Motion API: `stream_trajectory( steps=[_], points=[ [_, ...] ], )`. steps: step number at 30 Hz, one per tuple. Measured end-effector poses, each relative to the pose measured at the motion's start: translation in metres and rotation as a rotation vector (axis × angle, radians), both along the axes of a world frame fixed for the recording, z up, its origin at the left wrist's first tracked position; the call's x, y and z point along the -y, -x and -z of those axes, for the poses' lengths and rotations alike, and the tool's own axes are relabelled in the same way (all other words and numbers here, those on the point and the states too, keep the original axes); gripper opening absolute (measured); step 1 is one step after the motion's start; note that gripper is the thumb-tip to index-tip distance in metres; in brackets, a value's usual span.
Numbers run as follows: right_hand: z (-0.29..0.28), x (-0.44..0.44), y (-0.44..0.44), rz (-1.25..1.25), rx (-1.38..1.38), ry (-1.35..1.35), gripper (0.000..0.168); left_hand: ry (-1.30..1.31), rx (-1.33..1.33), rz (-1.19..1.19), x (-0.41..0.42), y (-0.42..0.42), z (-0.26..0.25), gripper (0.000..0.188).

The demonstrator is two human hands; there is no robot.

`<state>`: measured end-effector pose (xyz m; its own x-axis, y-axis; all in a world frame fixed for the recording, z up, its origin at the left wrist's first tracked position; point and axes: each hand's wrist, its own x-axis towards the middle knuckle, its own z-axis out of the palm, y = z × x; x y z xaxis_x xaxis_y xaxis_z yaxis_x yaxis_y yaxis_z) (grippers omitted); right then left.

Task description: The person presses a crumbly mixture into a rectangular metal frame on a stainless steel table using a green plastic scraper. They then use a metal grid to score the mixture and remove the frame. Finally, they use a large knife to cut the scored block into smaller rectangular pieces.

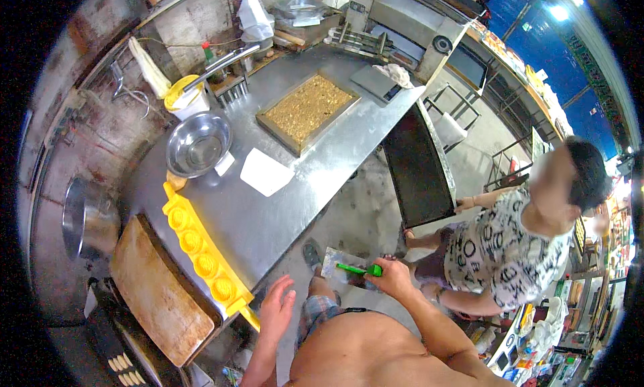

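Observation:
My right hand (393, 277) grips the green handle of a flat rectangular trowel (350, 269), held over the floor beside the table. My left hand (275, 302) is empty with its fingers apart, close to the table's near corner. Nearest to it is a yellow moulding board (205, 258) with several round patterned hollows, lying along the table's left end. Farther up the steel table (229, 211) sits a rectangular tray frame (307, 116) filled with a crumbly golden-brown mixture. A white sheet or scraper (266, 172) lies between that tray and a steel bowl (199, 144).
A co-worker in a patterned shirt (508, 251) stands at my right, a hand on a large black baking tray (420, 170). A digital scale (376, 82) and a machine (402, 27) are at the far end. A wooden board (158, 291) leans by the table's left end.

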<state>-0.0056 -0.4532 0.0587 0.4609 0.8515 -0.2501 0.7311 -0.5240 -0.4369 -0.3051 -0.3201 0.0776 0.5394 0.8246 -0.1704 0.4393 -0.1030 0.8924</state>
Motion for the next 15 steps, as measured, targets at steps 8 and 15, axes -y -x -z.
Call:
stream_trajectory(
  steps=[8, 15],
  points=[
    [-0.011, -0.1, -0.037, -0.052, 0.046, 0.027, 0.031, -0.056, 0.048, 0.034, -0.127, -0.075, 0.011, 0.029],
    [-0.021, -0.193, -0.062, -0.143, -0.022, -0.093, 0.029, -0.054, 0.097, -0.055, -0.199, -0.086, 0.014, 0.028]
  ],
)
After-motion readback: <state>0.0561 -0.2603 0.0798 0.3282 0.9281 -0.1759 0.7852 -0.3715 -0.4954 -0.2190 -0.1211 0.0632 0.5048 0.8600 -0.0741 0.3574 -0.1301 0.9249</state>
